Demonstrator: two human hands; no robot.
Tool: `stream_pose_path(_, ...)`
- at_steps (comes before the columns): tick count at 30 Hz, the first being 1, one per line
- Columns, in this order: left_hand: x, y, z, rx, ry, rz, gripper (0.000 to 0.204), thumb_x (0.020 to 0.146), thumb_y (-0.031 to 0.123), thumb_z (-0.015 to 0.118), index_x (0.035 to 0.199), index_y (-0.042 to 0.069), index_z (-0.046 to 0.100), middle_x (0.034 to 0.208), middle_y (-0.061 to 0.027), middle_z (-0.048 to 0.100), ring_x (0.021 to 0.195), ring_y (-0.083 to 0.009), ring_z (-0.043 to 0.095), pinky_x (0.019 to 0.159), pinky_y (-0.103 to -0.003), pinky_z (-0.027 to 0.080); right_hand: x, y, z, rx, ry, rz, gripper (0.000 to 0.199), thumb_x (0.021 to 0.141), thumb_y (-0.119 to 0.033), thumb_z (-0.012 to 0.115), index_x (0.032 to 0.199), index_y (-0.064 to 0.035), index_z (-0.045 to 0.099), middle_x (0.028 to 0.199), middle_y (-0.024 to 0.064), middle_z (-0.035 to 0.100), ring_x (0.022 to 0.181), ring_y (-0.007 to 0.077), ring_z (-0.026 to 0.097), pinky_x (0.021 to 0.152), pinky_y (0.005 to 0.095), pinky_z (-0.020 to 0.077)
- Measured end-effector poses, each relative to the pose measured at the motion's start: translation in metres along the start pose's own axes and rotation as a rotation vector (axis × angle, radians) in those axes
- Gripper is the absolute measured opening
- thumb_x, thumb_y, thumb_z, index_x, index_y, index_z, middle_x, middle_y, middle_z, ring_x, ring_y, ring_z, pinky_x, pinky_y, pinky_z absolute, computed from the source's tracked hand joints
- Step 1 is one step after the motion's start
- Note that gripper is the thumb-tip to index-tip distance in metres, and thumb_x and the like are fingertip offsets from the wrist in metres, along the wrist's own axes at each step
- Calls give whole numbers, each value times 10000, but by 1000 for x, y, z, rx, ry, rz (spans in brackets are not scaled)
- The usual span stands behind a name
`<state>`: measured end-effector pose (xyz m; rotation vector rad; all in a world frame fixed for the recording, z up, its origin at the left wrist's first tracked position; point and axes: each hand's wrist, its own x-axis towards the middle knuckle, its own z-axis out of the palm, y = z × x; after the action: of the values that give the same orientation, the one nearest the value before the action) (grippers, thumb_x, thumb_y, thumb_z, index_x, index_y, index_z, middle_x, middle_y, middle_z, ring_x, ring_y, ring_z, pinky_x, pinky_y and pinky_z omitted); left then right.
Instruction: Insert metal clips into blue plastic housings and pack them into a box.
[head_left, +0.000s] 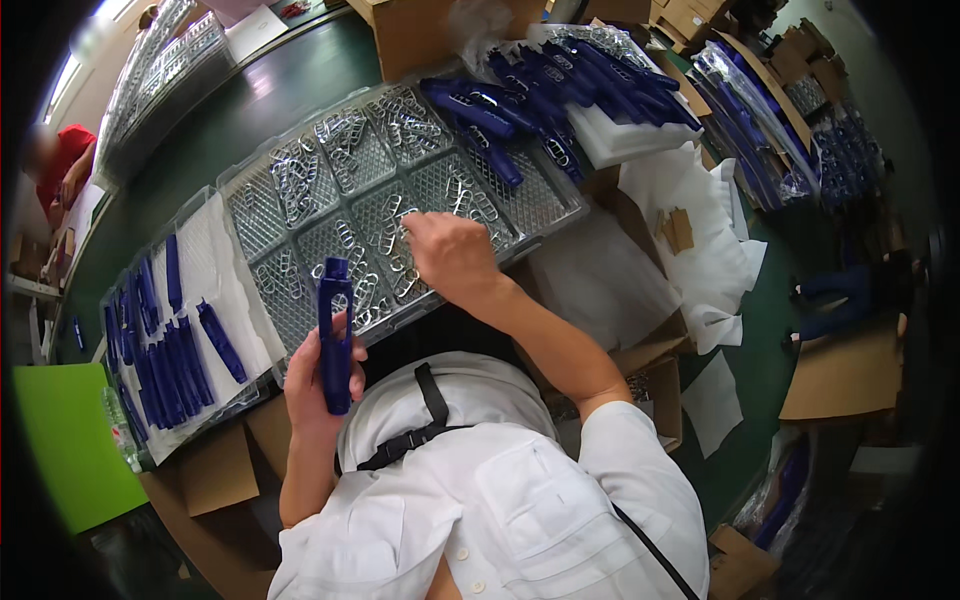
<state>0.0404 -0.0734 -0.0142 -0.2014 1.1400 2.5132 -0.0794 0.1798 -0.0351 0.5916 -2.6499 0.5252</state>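
My left hand is closed around a dark blue plastic housing, long and narrow with an oval opening, held upright in front of my body. My right hand reaches over a clear compartment tray, with thumb and fingers pinched together low over one section. What sits between those fingertips is too small to make out. Shiny metal link-shaped pieces lie loose in most of the sections. Several more blue housings are heaped on the tray's far right corner and beyond it.
To the left, several blue housings lie in rows on a white sheet. An open cardboard box with white wrapping stands on the right. Another cardboard box stands behind the tray. A person in red is at far left.
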Motion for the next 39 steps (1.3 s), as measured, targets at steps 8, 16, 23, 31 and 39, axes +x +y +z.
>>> stream_pose_path(8,22,-17,23,-19,-154,-73,554,1065,368,486,1444,-36,507,1066,-182,687,725,-179,695,643,-294,580,-19,-13,-85,1011,172,396,238,899,66,726,1127,-4,722,1020,57,701,822,110,665,725,235,529)
stream_pose_path(16,17,-24,21,-1,-117,-45,631,974,318,534,1497,-27,466,1112,-188,679,851,-195,693,721,-319,585,-11,-60,-102,966,-69,126,231,854,117,732,1064,24,761,975,101,701,836,140,680,715,254,542)
stream_pose_path(23,12,-20,10,88,-116,10,515,959,24,503,1473,-13,496,1089,-106,693,801,-101,633,706,-263,552,-4,-84,-76,733,-71,72,236,830,114,760,1032,-5,774,1003,99,698,897,165,678,731,246,512)
stream_pose_path(31,13,-25,10,207,-57,97,370,1023,25,498,1383,-8,573,999,-58,693,736,-78,606,639,-243,525,4,-88,-61,395,37,-58,173,773,-11,830,928,-30,756,1392,174,628,1281,331,603,967,415,476)
stream_pose_path(39,15,-30,4,239,-39,123,358,1028,32,491,1371,-8,587,946,-46,691,693,-67,588,614,-236,506,7,-92,-57,416,-52,-45,132,788,40,799,886,-1,720,1355,191,639,1221,325,644,894,369,531)
